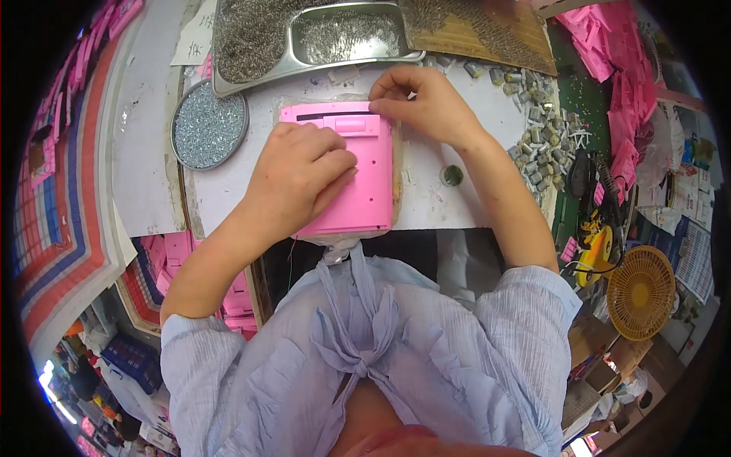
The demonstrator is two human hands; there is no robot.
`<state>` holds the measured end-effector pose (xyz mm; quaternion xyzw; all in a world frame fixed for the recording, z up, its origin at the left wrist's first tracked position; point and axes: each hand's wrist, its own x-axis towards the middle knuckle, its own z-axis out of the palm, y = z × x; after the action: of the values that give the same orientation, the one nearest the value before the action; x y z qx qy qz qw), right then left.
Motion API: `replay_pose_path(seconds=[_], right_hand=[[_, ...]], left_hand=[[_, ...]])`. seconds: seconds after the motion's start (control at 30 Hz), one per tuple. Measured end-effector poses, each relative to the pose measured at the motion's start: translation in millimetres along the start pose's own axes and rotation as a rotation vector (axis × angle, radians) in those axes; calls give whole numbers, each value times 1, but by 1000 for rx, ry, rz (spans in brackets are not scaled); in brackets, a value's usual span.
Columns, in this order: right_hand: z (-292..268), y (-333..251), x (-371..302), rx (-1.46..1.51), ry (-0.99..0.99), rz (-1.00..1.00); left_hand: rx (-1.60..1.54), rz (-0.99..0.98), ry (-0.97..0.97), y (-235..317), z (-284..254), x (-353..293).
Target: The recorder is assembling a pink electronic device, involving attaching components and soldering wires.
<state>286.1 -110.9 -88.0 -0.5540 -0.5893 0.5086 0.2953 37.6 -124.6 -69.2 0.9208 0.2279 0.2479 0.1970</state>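
A round metal dish full of small silvery screws sat at the left of the white worktable. Behind it stood a steel tray with two compartments, both holding more tiny metal parts. Small grey cylinders lay scattered at the right, near a heap of pink plastic pieces. A yellow fan stood lower right.

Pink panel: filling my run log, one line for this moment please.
left hand: flat on pink panel | right hand: fingertips at panel's top edge | round screw dish: left
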Motion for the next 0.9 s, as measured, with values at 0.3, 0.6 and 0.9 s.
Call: replay_pose_path(seconds=[0.3, 0.6, 0.9], right_hand=[[-18, 3, -26, -59, 105, -125], [-17, -13, -43, -131, 107, -147], [-60, -45, -23, -80, 702, -382]], left_hand=[[-36, 231, -159, 3, 11, -1], [127, 286, -182, 15, 8, -12], [307, -606, 176, -82, -67, -56]])
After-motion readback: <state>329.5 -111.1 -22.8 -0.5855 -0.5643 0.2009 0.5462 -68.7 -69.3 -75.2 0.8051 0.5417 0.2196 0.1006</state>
